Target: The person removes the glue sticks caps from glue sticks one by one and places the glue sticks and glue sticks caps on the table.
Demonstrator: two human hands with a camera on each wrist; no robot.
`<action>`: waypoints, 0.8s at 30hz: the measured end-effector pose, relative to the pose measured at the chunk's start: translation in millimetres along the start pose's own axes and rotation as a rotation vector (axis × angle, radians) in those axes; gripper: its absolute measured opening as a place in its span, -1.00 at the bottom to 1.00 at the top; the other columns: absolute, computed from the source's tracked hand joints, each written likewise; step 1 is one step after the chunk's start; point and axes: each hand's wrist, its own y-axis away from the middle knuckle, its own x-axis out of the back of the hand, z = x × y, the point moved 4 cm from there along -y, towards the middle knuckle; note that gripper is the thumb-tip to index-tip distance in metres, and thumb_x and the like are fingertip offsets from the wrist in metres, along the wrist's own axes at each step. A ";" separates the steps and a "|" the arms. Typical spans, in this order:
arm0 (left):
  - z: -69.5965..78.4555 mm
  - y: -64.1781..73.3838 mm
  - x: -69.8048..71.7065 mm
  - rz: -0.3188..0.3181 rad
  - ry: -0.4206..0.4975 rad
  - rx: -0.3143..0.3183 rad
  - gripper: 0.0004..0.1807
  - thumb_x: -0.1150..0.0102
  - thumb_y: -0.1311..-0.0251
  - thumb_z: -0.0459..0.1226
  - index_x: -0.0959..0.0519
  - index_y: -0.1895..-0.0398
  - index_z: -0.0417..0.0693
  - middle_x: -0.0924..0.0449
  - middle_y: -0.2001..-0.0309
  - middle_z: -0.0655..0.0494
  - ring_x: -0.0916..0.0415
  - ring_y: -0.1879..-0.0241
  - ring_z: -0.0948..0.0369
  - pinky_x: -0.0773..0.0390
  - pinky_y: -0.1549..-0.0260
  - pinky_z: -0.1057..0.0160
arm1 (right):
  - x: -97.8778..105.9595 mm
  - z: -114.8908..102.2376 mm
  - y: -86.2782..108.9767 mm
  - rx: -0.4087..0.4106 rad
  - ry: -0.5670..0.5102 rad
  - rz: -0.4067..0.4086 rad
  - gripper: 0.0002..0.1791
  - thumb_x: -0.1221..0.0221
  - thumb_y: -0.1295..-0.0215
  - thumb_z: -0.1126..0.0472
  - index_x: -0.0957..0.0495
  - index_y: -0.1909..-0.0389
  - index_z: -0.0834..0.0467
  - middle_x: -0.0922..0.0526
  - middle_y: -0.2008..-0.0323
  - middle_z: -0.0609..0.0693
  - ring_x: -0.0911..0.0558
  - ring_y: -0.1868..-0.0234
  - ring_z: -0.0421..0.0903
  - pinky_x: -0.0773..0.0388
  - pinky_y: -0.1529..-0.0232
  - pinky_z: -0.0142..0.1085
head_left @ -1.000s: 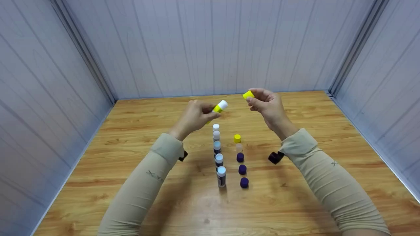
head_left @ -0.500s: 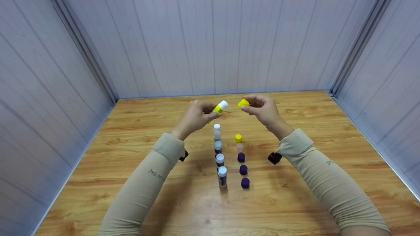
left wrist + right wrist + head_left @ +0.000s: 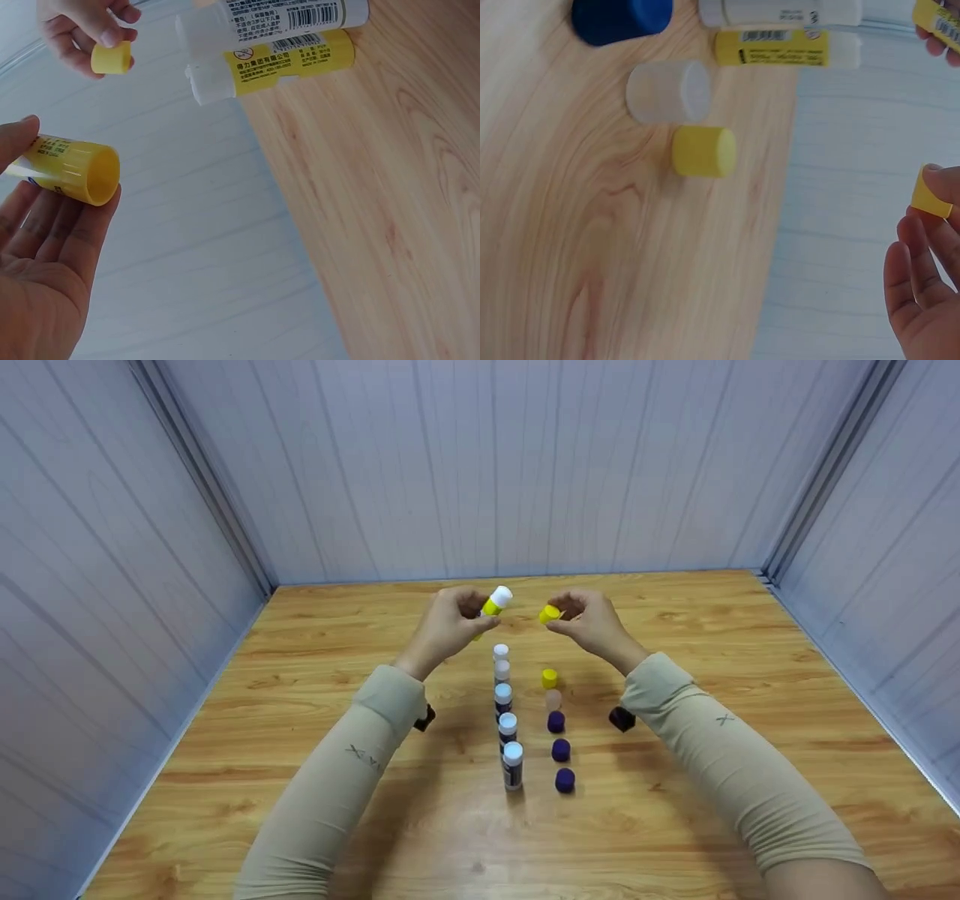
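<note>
My left hand [image 3: 450, 622] grips a yellow glue stick [image 3: 492, 604], tilted, its white top pointing up and right in the head view. The left wrist view shows the hollow yellow bottom end of this glue stick [image 3: 75, 169] between thumb and fingers. My right hand [image 3: 592, 622] pinches a yellow cap [image 3: 550, 614] between thumb and fingertips, a short gap to the right of the glue stick's white top. In the right wrist view the cap [image 3: 931, 196] sits at the thumb tip, the other fingers loosely bent. Both hands are raised above the table.
Uncapped glue sticks [image 3: 512, 769] stand upright in a row down the middle of the wooden table [image 3: 315, 690]. Right of them runs a row of caps: a yellow cap [image 3: 550, 679], a clear cap [image 3: 553, 700] and several dark blue caps [image 3: 561, 750]. Pale panels [image 3: 480, 472] surround the table.
My right hand has moved left and down with the yellow cap, closing in on the glue stick. The left hand keeps its grip and has hardly moved.
</note>
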 end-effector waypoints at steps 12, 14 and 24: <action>-17.3 -1.2 0.8 0.024 0.084 0.067 -0.74 -0.47 -0.40 -0.30 -0.72 -0.07 -0.20 -0.80 0.01 -0.07 -0.67 0.12 0.13 -0.76 0.08 0.19 | -20.3 26.2 -12.3 0.002 0.223 -0.142 -0.68 -0.36 -0.42 0.42 -0.71 -0.16 0.34 -0.77 -0.08 0.27 -0.70 -0.01 0.13 -0.72 -0.05 -0.10; -21.7 -1.8 0.3 0.024 0.089 0.080 -0.73 -0.47 -0.40 -0.30 -0.71 -0.08 -0.20 -0.79 -0.01 -0.07 -0.68 0.09 0.12 -0.77 0.06 0.18 | -23.1 30.3 -12.7 -0.001 0.254 -0.163 -0.69 -0.35 -0.42 0.43 -0.71 -0.15 0.33 -0.77 -0.07 0.26 -0.70 -0.02 0.13 -0.72 -0.08 -0.06; -37.0 -4.6 -1.6 0.038 0.107 0.097 -0.72 -0.45 -0.42 -0.29 -0.73 -0.10 -0.21 -0.79 -0.01 -0.08 -0.71 0.03 0.07 -0.78 -0.02 0.08 | -33.5 46.1 -12.2 -0.013 0.372 -0.265 -0.67 -0.37 -0.39 0.42 -0.71 -0.15 0.34 -0.79 -0.05 0.26 -0.72 -0.07 0.19 -0.71 -0.21 0.08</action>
